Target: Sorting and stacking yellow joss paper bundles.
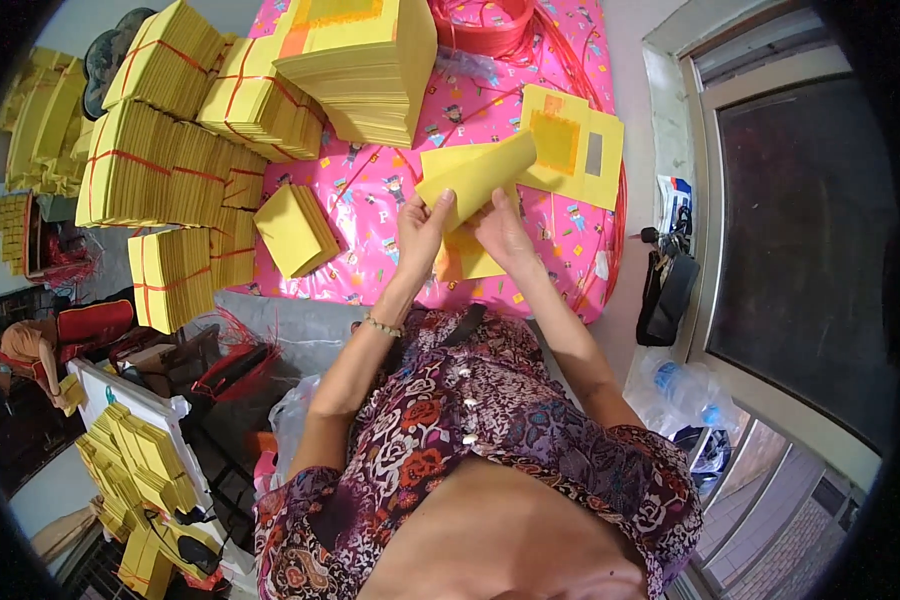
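Note:
Over the pink patterned table cover, I hold a bent sheet of yellow paper [482, 180]. My left hand [422, 235] grips its near left edge, thumb on top and fingers curled. My right hand [503, 235] is closed at its lower right edge; the fingers are partly hidden by the paper. Beneath it lie more yellow sheets [475, 262], mostly covered. Just right of them rests a flat yellow sheet [598, 160] with an orange patch [554, 138] and a grey rectangle. A small yellow stack [296, 232] sits left of my hands.
Several yellow bundles [140, 165] tied with red string are piled at the left, beside a tall stack [370, 85]. A red string coil [485, 28] lies at the back right. Another person's arm [35, 350] shows at far left, near a white table with yellow bundles [135, 455].

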{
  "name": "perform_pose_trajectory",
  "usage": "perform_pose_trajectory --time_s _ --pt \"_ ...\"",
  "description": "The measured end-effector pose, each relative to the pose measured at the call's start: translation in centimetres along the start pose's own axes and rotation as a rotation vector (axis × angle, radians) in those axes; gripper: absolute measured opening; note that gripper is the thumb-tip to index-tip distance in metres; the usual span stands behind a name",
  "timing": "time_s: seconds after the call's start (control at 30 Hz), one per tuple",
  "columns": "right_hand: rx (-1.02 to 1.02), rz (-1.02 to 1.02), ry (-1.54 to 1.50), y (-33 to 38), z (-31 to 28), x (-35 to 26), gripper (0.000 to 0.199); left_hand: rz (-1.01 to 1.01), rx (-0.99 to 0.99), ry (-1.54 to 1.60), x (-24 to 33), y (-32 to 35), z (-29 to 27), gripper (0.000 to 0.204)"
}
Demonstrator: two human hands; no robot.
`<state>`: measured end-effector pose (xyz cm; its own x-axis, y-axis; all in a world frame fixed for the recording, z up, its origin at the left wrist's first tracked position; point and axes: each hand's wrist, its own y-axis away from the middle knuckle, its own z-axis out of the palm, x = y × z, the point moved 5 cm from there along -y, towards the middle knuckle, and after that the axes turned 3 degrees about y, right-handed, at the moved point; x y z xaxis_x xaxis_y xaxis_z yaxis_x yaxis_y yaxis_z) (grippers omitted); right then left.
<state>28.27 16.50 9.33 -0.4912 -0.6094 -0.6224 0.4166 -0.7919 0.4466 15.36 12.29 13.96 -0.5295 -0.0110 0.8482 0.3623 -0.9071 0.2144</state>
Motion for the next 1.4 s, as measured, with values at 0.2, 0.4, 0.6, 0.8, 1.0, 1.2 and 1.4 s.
perform_pose_trajectory --time_s 0.2,0.4,0.6,0.8,1.0,1.2,1.4 --pt "-0.166 -0.125 -0.071 0.5 1.9 -1.0 0.065 -0.171 -0.023 -0.033 -0.4 1.3 -0.5 0.023" --pt "-0.033 -0.183 0.280 2.4 0.8 -2.0 0.052 0.246 0.026 -0.795 5.1 2.5 0.1 0.031" --pt "-0.120 -0.271 0.578 4.5 2.6 -3.3 0.051 0.069 -0.172 -0.319 3.7 1.0 0.0 0.043" --pt "-0.095 -0.246 0.660 5.4 3.8 -4.2 0.050 -0.009 -0.335 -0.376 3.3 2.1 0.8 0.041" --pt "-0.060 -0.270 0.612 6.0 4.2 -4.4 0.051 -0.006 -0.356 -0.262 2.8 3.2 1.5 0.040" --pt "-0.066 -0.325 0.656 6.3 4.1 -4.4 0.051 -0.044 -0.305 -0.211 3.2 3.2 1.3 0.041" --pt "-0.004 -0.193 0.666 5.0 3.7 -4.1 0.046 -0.385 -0.247 -0.027 1.4 1.6 0.4 0.039"
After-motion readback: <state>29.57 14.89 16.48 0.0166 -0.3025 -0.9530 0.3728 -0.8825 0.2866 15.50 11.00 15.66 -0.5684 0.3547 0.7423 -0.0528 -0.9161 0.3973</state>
